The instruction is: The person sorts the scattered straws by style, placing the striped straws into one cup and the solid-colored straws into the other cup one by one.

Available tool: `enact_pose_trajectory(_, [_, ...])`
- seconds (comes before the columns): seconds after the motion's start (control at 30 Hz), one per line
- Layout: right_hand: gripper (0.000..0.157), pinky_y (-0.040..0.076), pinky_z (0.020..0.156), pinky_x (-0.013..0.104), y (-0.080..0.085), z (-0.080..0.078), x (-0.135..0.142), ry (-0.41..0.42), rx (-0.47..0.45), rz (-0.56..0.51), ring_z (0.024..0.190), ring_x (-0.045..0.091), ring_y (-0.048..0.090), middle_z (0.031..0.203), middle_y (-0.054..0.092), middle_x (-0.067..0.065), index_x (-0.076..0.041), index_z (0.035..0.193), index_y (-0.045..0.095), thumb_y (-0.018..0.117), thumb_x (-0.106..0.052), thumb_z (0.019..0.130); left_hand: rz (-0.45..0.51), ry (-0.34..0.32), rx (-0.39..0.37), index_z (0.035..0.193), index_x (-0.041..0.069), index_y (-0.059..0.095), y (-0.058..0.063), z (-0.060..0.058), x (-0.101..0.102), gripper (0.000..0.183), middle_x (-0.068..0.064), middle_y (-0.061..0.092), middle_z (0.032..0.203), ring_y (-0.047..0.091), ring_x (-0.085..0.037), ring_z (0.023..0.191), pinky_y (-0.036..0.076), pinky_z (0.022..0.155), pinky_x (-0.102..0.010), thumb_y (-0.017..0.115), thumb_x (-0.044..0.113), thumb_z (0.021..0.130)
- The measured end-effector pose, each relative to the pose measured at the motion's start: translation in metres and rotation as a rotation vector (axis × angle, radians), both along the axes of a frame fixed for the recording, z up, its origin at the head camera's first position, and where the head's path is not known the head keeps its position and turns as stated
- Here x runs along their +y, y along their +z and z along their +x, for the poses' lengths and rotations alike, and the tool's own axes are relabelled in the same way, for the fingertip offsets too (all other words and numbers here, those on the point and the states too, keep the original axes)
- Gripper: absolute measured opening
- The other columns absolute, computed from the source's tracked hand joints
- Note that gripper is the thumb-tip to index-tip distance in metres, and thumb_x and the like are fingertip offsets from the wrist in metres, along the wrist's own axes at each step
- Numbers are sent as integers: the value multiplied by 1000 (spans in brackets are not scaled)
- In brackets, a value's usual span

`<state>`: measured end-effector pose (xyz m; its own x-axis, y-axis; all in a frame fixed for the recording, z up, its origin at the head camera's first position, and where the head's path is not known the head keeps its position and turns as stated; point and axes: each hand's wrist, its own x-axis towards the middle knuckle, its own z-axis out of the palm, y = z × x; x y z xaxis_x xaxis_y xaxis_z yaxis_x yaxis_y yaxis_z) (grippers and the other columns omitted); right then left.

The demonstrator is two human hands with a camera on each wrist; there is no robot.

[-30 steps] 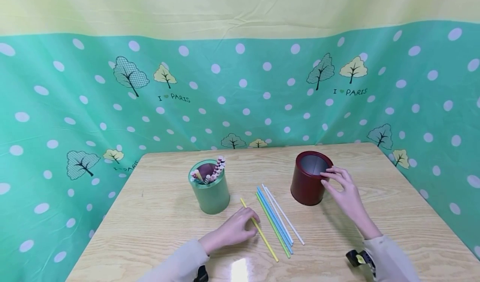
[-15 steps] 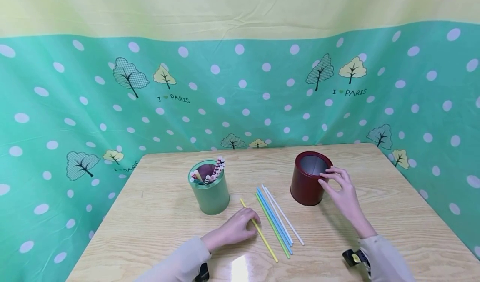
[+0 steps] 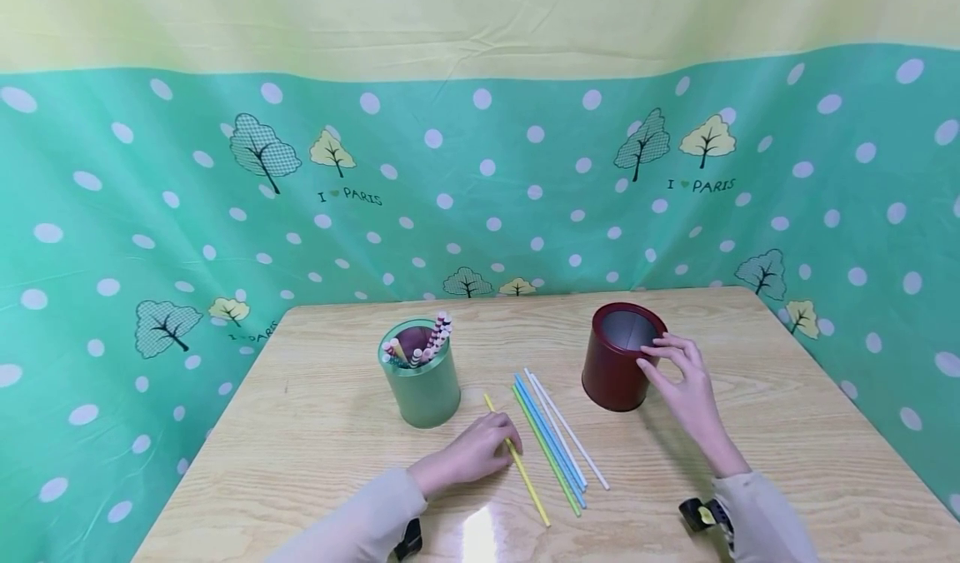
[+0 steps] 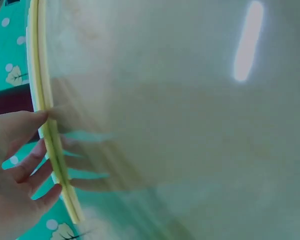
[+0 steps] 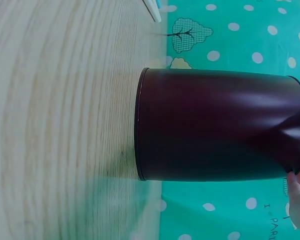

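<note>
My left hand (image 3: pixel 480 448) pinches a thin yellow stick (image 3: pixel 532 492) low over the table, left of the other sticks. In the left wrist view, the thumb and fingertips meet the yellow stick (image 4: pixel 36 60) along its length. To the right of it lie a green stick (image 3: pixel 551 457), blue sticks (image 3: pixel 538 411) and white sticks (image 3: pixel 576 438), roughly side by side. My right hand (image 3: pixel 692 392) grips the upper right edge of an upright dark red canister (image 3: pixel 611 380). The right wrist view shows the fingers at the rim of this canister (image 5: pixel 215 125); its top is open.
Left of the sticks stands a green canister (image 3: pixel 427 398) holding several striped sticks (image 3: pixel 438 334). All of it is on a pale wooden table (image 3: pixel 315 430) with a glossy reflection near the front. A green and yellow patterned cloth (image 3: pixel 487 188) hangs behind the table.
The yellow stick has turned slightly, its near end shifting left and its far end right. My right forearm has drifted a little left; the canisters and other sticks have stayed put.
</note>
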<state>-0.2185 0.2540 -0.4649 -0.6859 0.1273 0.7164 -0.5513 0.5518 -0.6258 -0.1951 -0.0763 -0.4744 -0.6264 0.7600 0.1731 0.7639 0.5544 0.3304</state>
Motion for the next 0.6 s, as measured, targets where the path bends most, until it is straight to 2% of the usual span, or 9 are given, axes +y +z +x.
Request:
enact_pose_trajectory(0.17, [21,29,95,9,28,17,-16,-16,-39,11,115,18,41,104,51,14,0,94,66,69,-2,73,-62,-13,19,84,19,64,1,-3,1,11,6,50,88,46,-7,85,40,77,-16,65,13,75])
enact_pose_trajectory(0.23, [22,28,94,6,33,19,-19,-29,-57,16,115,20,41,103,51,16,2,93,65,69,2,71,-77,-15,18,84,20,63,1,-3,1,11,6,50,88,45,-7,85,40,76,-17,65,13,76])
enact_pose_trajectory(0.33, [24,27,93,5,36,21,-21,-45,-80,23,113,23,41,103,51,16,3,92,65,69,7,69,-97,-18,16,83,20,62,2,-2,2,11,6,50,88,44,-8,85,40,77,-18,64,12,76])
enact_pose_trajectory(0.6, [24,27,94,4,36,21,-19,-50,-90,52,113,24,41,104,51,14,1,94,65,69,5,70,-150,-12,1,82,20,59,9,-1,5,11,7,47,84,42,-8,81,37,73,-16,64,12,75])
